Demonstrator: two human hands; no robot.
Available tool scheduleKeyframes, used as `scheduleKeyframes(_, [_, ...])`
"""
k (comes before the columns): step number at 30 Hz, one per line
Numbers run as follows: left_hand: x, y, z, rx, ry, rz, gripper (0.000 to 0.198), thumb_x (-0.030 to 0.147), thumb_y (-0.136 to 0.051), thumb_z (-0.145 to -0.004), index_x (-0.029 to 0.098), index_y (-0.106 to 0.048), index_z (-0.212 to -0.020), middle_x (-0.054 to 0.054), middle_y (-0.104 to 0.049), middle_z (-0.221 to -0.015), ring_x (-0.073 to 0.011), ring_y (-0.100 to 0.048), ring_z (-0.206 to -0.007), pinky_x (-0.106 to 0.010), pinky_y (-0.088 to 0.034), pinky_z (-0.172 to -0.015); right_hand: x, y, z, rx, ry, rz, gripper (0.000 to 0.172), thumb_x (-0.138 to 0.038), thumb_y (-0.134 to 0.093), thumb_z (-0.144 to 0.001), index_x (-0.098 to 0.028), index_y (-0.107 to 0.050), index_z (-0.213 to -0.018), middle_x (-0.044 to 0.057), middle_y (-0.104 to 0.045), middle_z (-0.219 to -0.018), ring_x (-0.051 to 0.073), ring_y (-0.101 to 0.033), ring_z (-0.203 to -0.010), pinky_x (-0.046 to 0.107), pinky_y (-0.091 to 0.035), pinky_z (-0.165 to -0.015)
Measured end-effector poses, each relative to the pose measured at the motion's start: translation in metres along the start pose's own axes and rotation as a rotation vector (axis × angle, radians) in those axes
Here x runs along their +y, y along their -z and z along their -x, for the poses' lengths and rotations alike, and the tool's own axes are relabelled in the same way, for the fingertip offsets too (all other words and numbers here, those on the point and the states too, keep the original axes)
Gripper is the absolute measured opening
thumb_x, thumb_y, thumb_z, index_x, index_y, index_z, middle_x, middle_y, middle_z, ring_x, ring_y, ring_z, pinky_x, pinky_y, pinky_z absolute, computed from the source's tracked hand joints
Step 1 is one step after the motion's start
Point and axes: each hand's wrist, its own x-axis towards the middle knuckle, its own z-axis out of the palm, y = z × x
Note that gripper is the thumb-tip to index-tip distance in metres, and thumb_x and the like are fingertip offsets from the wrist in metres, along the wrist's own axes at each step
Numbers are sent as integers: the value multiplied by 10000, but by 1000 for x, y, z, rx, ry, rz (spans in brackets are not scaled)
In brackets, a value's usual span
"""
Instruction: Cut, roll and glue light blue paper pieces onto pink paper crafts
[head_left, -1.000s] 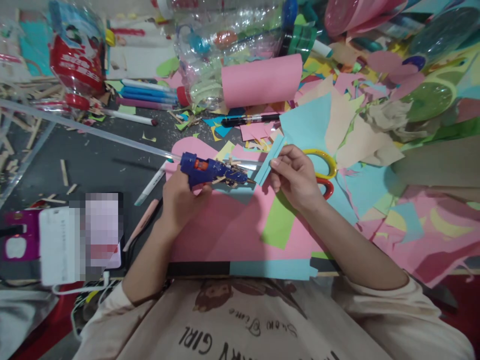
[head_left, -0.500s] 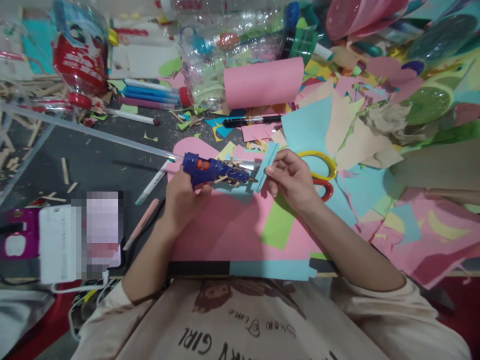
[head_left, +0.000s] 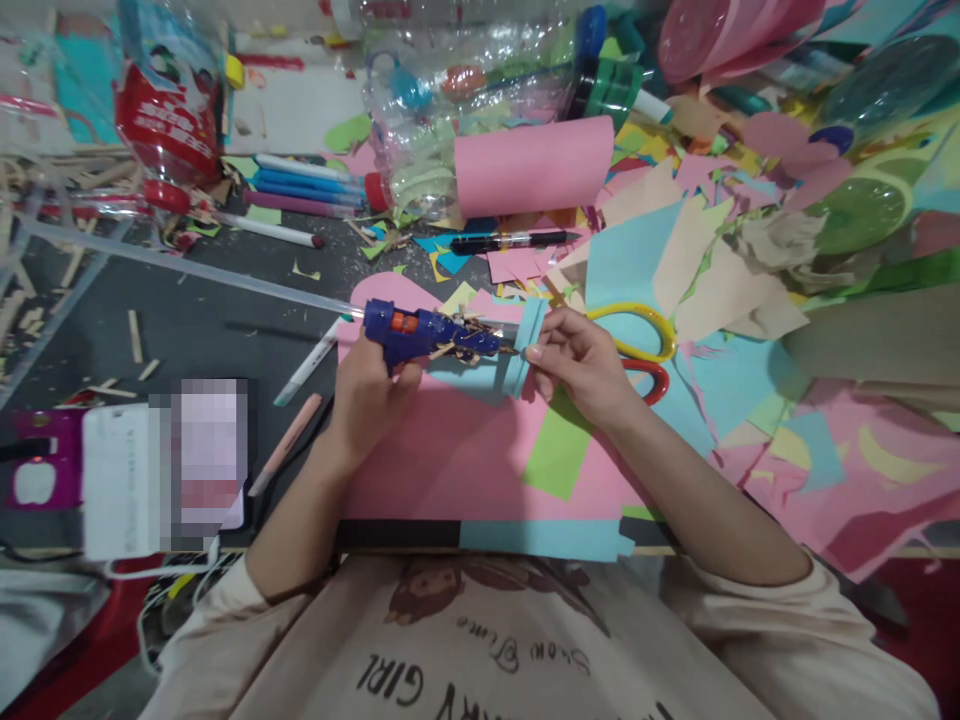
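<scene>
My left hand (head_left: 367, 395) is wrapped round the grip of a blue hot glue gun (head_left: 427, 335), whose nozzle points right. A long clear glue stick (head_left: 187, 270) runs out of its back toward the upper left. My right hand (head_left: 581, 360) pinches a folded strip of light blue paper (head_left: 525, 345), held upright against the gun's tip. Both hands hover over a large pink paper sheet (head_left: 450, 460) with a green piece (head_left: 559, 450) lying on it.
Yellow and red scissors (head_left: 645, 350) lie just right of my right hand. A pink paper roll (head_left: 532, 165), a black pen (head_left: 510, 240), markers (head_left: 300, 185), plastic bottles (head_left: 465, 90) and many paper scraps crowd the back and right. A white device (head_left: 120, 480) sits at the left.
My right hand has brought the blue paper strip leftward and turned it more upright, so that it now meets the glue gun's nozzle. The left hand and gun stayed nearly still.
</scene>
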Motion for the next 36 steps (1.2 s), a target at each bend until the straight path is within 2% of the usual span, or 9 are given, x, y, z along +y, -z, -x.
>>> scheduleKeyframes(5, [0, 3, 0, -6, 14, -2, 166, 317, -530, -695, 224, -446, -803, -15, -508, -656, -207, -545, -616, -317, -429, -610, -1, 0, 1, -52, -18, 11, 418, -437, -827, -701, -208, -485, -771, -110, -562, -556, 44, -519, -328, 164, -432, -350])
scheduleKeyframes(10, [1, 4, 0, -22, -2, 20, 192, 296, -527, -727, 205, -487, -892, -29, -559, -707, -216, -586, -665, -319, -461, -647, -4, -1, 0, -70, -49, 44, 428, -460, -835, -679, -206, -499, -758, -106, -564, -532, 53, -529, -339, 182, -476, -382])
scheduleKeyframes(17, [-2, 3, 2, 7, 8, 20, 179, 310, -516, -750, 198, -507, -890, -32, -577, -711, -217, -599, -682, -320, -465, -642, -6, -1, 1, -93, -76, 53, 464, -475, -856, -634, -212, -488, -736, -110, -567, -480, 68, -534, -329, 187, -466, -373])
scheduleKeyframes(23, [-1, 3, 1, -18, 23, 29, 186, 304, -498, -773, 187, -523, -915, -37, -576, -717, -217, -589, -685, -331, -470, -658, -6, 1, 2, -141, -96, 111, 416, -454, -837, -672, -217, -502, -736, -102, -569, -421, 89, -558, -359, 206, -481, -412])
scheduleKeyframes(31, [0, 2, 0, 11, 72, 35, 166, 281, -480, -747, 194, -511, -884, -10, -539, -653, -196, -565, -616, -315, -459, -626, -5, 0, 3, -147, -86, 133, 403, -468, -816, -699, -209, -510, -738, -95, -568, -422, 79, -547, -364, 195, -459, -411])
scheduleKeyframes(36, [-3, 0, 0, 16, 112, 48, 222, 257, -499, -740, 187, -525, -950, -38, -603, -738, -215, -627, -720, -322, -492, -690, -6, 0, 4, -151, -86, 154, 374, -433, -816, -706, -210, -518, -731, -93, -566, -424, 84, -548, -374, 201, -453, -415])
